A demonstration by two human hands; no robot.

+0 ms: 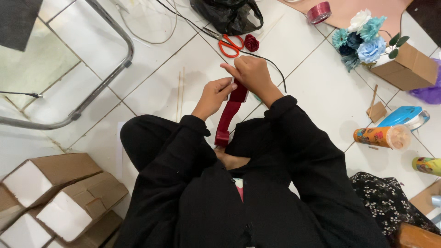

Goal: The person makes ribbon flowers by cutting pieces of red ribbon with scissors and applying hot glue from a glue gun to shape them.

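Head view: both hands are together over the tiled floor (321,92). The left hand (212,94) and right hand (250,73) pinch the top of a dark red ribbon (228,120), which hangs limp toward the lap. Judged light, soft, somewhat slick; best held by flat pinches near the fold. Scissors (229,46) and a ribbon rose (251,42) lie just beyond.

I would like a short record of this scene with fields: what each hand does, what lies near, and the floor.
left hand: pinches the dark red ribbon at its top
right hand: grips the same ribbon from above
ribbon: hangs down toward the lap
near the hands: orange-handled scissors, dark red ribbon rose, thin wooden sticks
further right: blue and white flower bouquet in a cardboard box
floor: white tiles
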